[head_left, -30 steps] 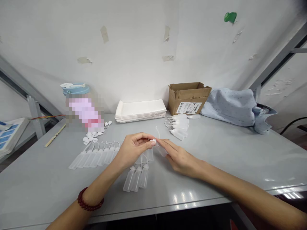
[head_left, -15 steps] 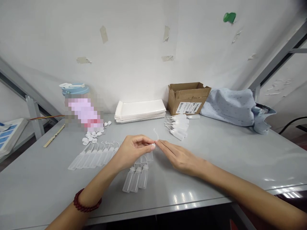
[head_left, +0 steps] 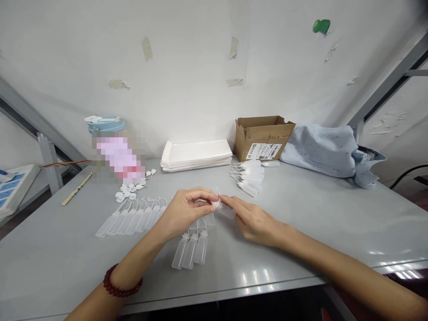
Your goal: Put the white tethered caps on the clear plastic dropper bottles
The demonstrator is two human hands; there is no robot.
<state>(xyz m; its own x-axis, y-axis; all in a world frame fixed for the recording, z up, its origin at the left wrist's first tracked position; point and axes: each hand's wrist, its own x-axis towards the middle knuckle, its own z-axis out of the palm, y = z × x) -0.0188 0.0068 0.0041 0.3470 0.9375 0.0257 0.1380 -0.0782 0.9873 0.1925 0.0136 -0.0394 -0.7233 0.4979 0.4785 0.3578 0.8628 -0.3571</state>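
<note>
Between my hands is a small translucent plastic squeeze bottle (head_left: 228, 211), tilted with its neck toward the left. My right hand (head_left: 252, 219) grips its body with the fingers laid along the top. At the neck, my left hand (head_left: 190, 208) pinches a small white cap (head_left: 216, 204) between thumb and fingers; whether the cap is seated is hidden. Below my left hand lie several capped bottles (head_left: 190, 250), partly covered by it. To the left, a row of similar bottles (head_left: 133, 219) with thin straps lies side by side on the grey table (head_left: 284, 285).
Loose white caps (head_left: 125, 191) lie at the left, before a blurred pink pack (head_left: 117, 154). Farther back are a stack of white envelopes (head_left: 197, 155), a cardboard box (head_left: 264, 138), a bottle pile (head_left: 249, 177) and light blue cloth (head_left: 321, 149). A wooden stick (head_left: 76, 189) lies far left.
The bottle's body now shows below my right fingers, where it was hidden before. My right fingers have shifted slightly around it, while my left hand stays at the neck.
</note>
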